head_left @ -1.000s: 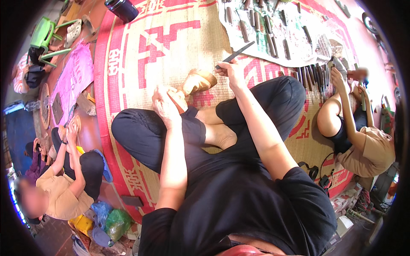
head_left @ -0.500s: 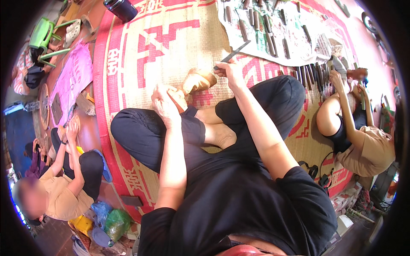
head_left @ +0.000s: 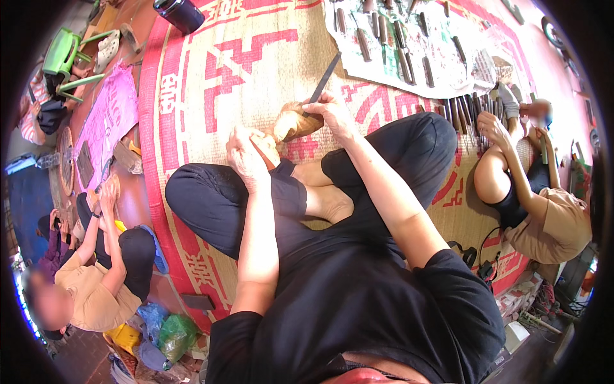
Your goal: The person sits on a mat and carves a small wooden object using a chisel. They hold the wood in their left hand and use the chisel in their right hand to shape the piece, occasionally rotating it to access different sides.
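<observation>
My left hand (head_left: 246, 160) is closed around the near end of a carved piece of pale wood (head_left: 295, 121), holding it above my crossed legs. In my right hand (head_left: 334, 117), the fingers pinch a dark flat file (head_left: 327, 75). Its lower end lies against or just over the far right part of the carving, and its free end points up and away toward the sheet of tools. Exactly where the file touches the wood is partly hidden by my fingers.
A patterned red and straw mat (head_left: 256, 83) lies beneath me. Several carving tools (head_left: 401, 51) rest on a pale sheet (head_left: 352, 64) at the far right. Beside it stands a row of dark handles (head_left: 464, 115). A person (head_left: 531, 211) sits at right, another (head_left: 102, 275) at left. A black canister (head_left: 182, 16) is far left.
My right hand has come left and slightly nearer, bringing the file down to the carving and turning it more upright. My left hand has hardly moved.
</observation>
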A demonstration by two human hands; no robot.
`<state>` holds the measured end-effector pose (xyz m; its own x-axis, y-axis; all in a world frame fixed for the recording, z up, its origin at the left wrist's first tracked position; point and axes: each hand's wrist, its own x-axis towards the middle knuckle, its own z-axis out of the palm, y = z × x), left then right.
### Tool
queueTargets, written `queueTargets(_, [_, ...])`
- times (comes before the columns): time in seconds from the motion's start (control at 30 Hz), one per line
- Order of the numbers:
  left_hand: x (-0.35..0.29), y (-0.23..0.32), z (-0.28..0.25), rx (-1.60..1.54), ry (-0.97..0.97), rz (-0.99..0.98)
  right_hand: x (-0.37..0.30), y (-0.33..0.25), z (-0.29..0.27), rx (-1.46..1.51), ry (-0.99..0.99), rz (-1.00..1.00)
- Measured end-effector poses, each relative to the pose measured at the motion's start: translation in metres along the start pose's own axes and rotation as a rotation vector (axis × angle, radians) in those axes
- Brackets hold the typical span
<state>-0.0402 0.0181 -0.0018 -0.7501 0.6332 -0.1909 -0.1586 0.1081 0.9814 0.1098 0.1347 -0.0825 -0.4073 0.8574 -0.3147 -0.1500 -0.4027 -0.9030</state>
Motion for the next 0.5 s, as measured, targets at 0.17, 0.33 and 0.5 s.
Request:
queueTargets(0.17, [-0.005,0.014,0.005,-0.095,0.005,0.010,-0.006,-0.013,0.011,-0.076,0.036,-0.006])
queueTargets(0.33, [-0.006,0.008,0.002,-0.227,-0.146,0.024,-0.002,-0.007,0.003,-0.059,0.013,-0.010])
queueTargets(0.5, [0.002,-0.003,-0.008,0.160,0.045,0.301,-0.014,-0.023,0.019,-0.073,0.042,-0.056])
